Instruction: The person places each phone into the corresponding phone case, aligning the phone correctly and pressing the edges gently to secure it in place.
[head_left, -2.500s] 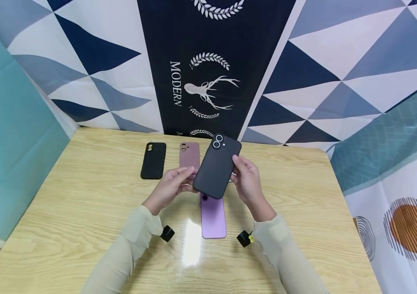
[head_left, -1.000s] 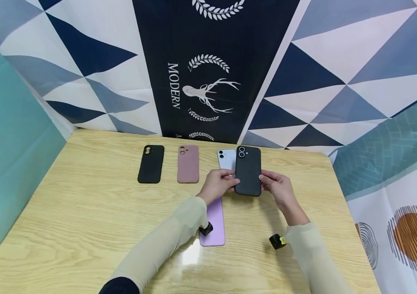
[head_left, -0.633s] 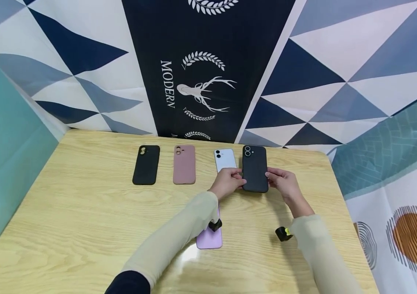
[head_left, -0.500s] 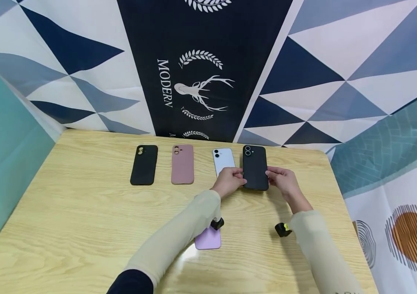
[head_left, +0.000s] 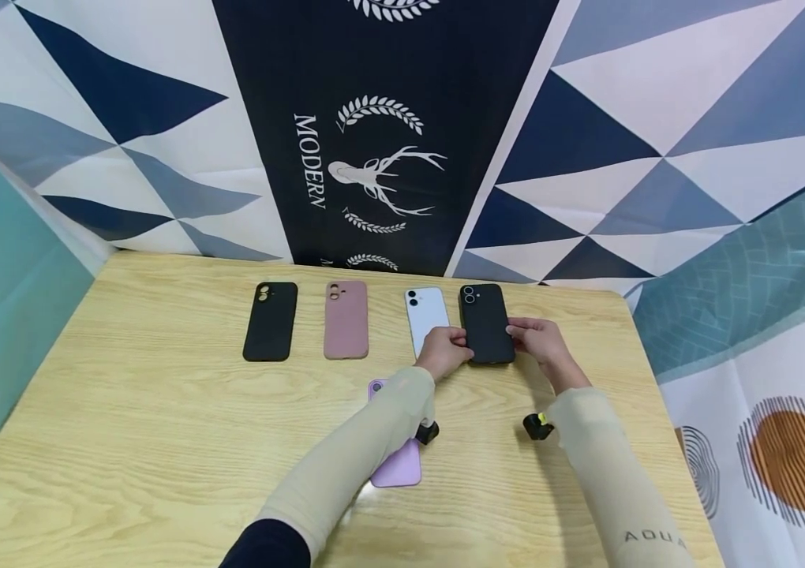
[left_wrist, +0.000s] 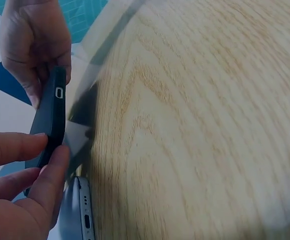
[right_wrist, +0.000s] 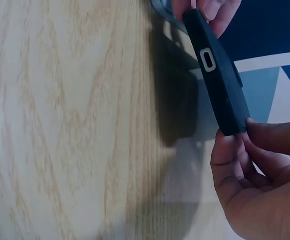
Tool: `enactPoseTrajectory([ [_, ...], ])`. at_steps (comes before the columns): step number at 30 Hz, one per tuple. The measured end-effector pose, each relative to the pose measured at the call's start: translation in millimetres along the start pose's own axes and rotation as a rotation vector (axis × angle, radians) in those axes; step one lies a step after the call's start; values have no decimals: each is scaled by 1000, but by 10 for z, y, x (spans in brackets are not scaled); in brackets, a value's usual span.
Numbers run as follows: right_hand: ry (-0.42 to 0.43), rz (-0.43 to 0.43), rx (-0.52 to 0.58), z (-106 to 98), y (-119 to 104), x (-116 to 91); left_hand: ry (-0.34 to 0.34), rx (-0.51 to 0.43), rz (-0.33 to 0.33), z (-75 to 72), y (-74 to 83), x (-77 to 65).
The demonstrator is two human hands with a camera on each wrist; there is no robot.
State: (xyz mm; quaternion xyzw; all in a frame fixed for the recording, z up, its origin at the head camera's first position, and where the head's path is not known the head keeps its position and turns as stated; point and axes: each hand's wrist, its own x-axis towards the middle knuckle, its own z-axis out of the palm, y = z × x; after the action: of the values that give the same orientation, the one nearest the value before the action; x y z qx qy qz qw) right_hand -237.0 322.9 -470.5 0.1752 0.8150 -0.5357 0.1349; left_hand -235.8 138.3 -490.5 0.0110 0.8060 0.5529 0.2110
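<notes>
A phone in a black case point(head_left: 485, 325) is held at the back right of the table, camera side up. My left hand point(head_left: 443, 351) pinches its left edge between thumb and fingers. The right hand point(head_left: 539, 341) pinches the opposite edge. Both wrist views show the black-cased phone point(left_wrist: 56, 115) tilted, its port end facing the camera. In the right wrist view a shadow and a gap show between the cased phone point(right_wrist: 219, 75) and the wood. Just left of it lies a white phone point(head_left: 427, 312), its lower part hidden by my left hand.
A pink phone case point(head_left: 346, 319) and a black phone case point(head_left: 271, 322) lie in the same row further left. Under my left sleeve is a partly hidden purple phone point(head_left: 397, 467). The wooden table point(head_left: 161, 394) ends at a patterned cloth backdrop point(head_left: 388, 158).
Both hands have carried the black-cased phone from above the purple phone to the right of the white phone and lowered it. It has straightened from its slant. The head view has shifted slightly.
</notes>
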Motion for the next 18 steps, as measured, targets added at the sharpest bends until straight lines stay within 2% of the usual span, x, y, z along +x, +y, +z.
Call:
enactPoseTrajectory([
  [13,-8,66,-44,55,62,138,-80,75,-40,27,59,13],
  [18,24,71,-86,54,89,190,-99,91,-32,34,82,11],
])
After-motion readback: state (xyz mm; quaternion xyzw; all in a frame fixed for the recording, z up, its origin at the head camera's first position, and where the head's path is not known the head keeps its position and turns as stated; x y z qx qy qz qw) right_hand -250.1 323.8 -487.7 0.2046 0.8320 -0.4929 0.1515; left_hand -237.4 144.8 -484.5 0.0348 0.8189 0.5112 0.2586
